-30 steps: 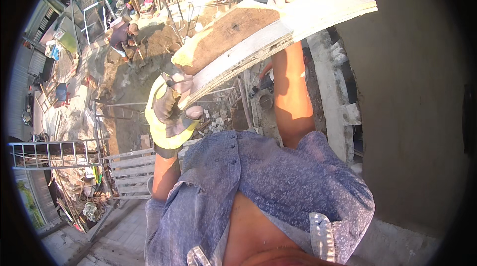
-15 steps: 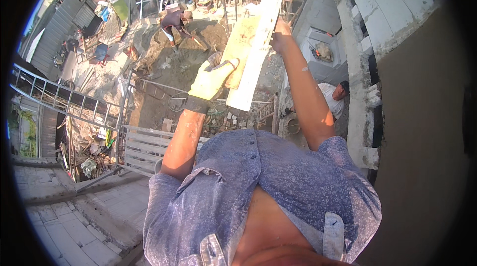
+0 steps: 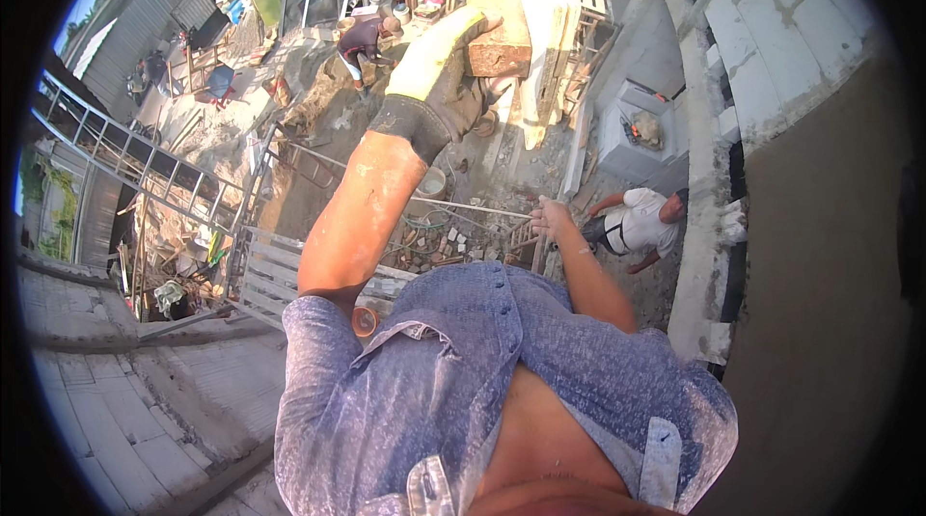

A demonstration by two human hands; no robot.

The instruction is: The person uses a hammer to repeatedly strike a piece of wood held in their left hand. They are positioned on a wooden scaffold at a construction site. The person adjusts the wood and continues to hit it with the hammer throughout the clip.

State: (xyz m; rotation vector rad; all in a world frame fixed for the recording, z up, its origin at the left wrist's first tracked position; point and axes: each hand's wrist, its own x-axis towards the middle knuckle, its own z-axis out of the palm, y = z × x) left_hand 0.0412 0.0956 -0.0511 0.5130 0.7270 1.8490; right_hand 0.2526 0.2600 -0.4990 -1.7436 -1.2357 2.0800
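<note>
My left hand (image 3: 449,67), in a yellow and dark grey work glove, reaches far forward and is closed on a brown wooden board (image 3: 498,43). The thumb lies on its upper face and the fingers curl beneath its near end. Against the board's right side is a long pale plank (image 3: 545,43), brightly sunlit, its near end pointing toward me; whether the two are joined I cannot tell. My bare right hand (image 3: 552,219) is lower and nearer my body, away from both pieces. Its fingers are apart, with nothing visible in them.
Below right, a person in a white shirt (image 3: 644,222) stands by a block wall (image 3: 709,256). Another person (image 3: 364,48) bends over the dug ground. A metal ladder (image 3: 145,159) and a slatted platform (image 3: 265,270) are at left. A white bucket (image 3: 431,180) sits below.
My right hand has let go of the pale plank and dropped toward my body. My left hand has pushed forward with the brown board. The person in white has stepped further into view.
</note>
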